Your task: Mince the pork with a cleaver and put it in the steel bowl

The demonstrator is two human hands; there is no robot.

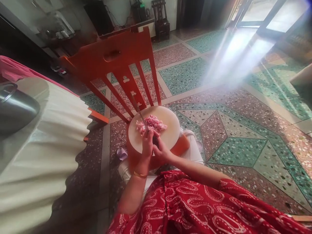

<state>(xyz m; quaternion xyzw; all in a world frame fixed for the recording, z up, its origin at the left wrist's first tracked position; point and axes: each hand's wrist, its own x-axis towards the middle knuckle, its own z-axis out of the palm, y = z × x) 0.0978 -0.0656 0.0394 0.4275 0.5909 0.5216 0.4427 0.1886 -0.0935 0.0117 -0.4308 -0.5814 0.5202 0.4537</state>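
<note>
A knife is seen nearly edge-on, its blade slanting up and to the left over a heap of pink minced meat. The meat lies on a round, pale cutting board, which rests on the seat of an orange-red wooden chair. My left hand, with a gold bangle at the wrist, is closed at the near end of the blade. Right beside it, my right hand is closed around the knife's dark handle end, mostly hidden by the fingers. Both hands meet over the board's near edge.
The chair's slatted back rises beyond the board. At left, a table with a cream cloth bears a metal pot. Patterned terrazzo floor spreads to the right, sunlit near the doorway. A dark chair stands far back.
</note>
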